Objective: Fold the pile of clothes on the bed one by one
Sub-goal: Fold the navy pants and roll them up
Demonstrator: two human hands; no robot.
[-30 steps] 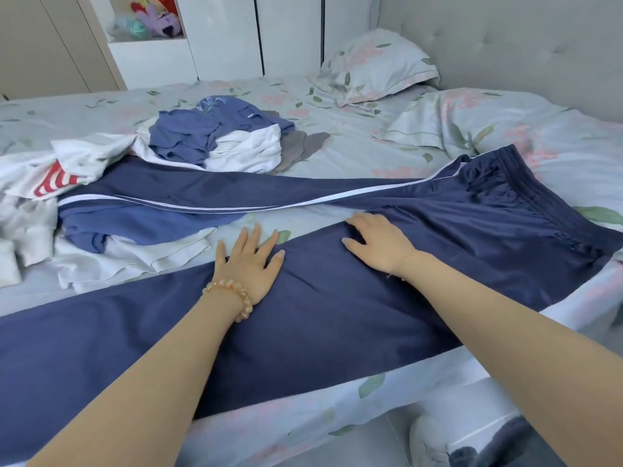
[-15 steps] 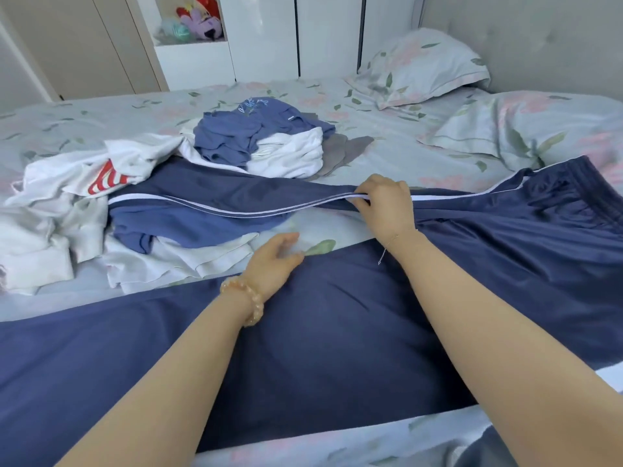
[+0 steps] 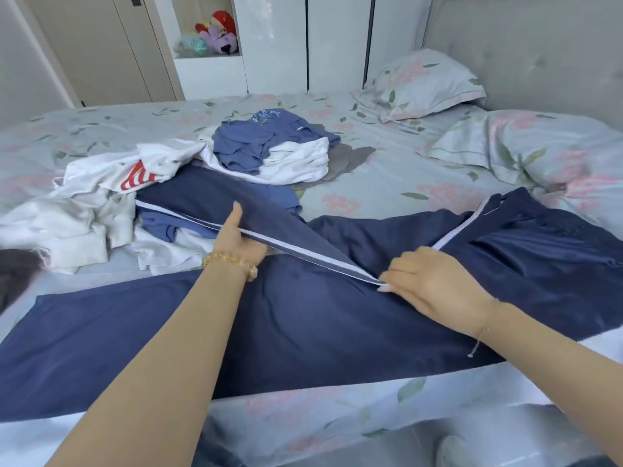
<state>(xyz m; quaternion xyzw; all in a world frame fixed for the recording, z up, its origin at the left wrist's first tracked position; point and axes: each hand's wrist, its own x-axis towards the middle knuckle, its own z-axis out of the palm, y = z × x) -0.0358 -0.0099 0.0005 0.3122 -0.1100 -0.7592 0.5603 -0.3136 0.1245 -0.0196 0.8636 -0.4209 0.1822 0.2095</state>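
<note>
Navy track trousers [image 3: 303, 328] with a white side stripe lie across the near edge of the bed, one leg flat, waistband to the right. My left hand [image 3: 237, 239] grips the far leg along its striped edge and lifts it off the bed. My right hand [image 3: 435, 284] pinches the same striped edge lower down, over the flat leg. Beyond them lies the pile of clothes [image 3: 269, 153]: a blue top on white and grey garments, and a white garment with red stripes [image 3: 135, 173] at the left.
The bed [image 3: 387, 183] has a floral sheet, a pillow [image 3: 424, 84] and a bunched duvet [image 3: 539, 146] at the right by the padded headboard. White wardrobes with soft toys [image 3: 215, 38] stand behind. A dark cloth [image 3: 13, 271] shows at the left edge.
Both hands left the flat trouser leg and took hold of the far leg's striped edge. That leg has been pulled toward me, over the near leg.
</note>
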